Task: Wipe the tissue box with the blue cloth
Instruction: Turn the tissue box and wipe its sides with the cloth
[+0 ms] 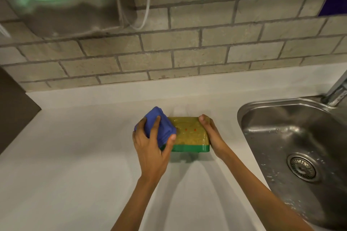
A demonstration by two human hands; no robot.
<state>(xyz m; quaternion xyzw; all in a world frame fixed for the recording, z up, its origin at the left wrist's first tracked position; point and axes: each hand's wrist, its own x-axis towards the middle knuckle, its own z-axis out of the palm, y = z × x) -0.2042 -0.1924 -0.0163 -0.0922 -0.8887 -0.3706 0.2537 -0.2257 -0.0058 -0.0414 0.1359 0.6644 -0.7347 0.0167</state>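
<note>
The tissue box (189, 135) lies flat on the white counter, with a yellowish see-through top and a green base. A folded blue cloth (161, 125) rests against the box's left end. My left hand (150, 146) grips the cloth, fingers over its top and thumb near the box's top face. My right hand (212, 135) clasps the box's right end, fingertips at the far right corner. The left end of the box is hidden under the cloth.
A steel sink (293, 148) with a round drain (302, 167) lies to the right, its tap base (336, 93) at the far right. A brick wall (187, 43) with a shiny metal dispenser (62, 0) rises behind the white counter (75, 155).
</note>
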